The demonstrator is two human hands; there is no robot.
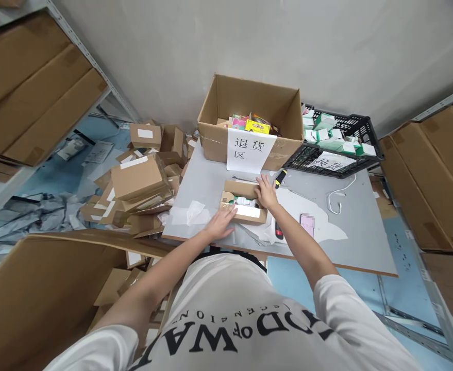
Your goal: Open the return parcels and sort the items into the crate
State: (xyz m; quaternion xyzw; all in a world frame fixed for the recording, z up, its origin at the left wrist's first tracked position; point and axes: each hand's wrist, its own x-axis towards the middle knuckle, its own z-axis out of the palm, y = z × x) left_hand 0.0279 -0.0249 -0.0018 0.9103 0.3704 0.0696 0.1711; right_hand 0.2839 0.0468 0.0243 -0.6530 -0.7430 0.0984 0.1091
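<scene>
A small cardboard box [237, 219] lies open on the grey table, near its front edge. Inside it are white and green items [245, 201], partly covered by the walls and too small to name. My left hand [221, 222] grips the box at its front left corner, with the fingers over the edge and the thumb lower down. At the right end, my right hand [267, 192] holds the box wall, thumb on the inner side. A white label is on the box's front side.
Behind stands a large cardboard box [214, 149] with a paper sign and mixed packets; right of it is a black crate [373, 135] of green-white boxes. A yellow-black handled tool [281, 178], phone [307, 224] and white cable [330, 200] lie rightward. Cartons [139, 178] pile up left.
</scene>
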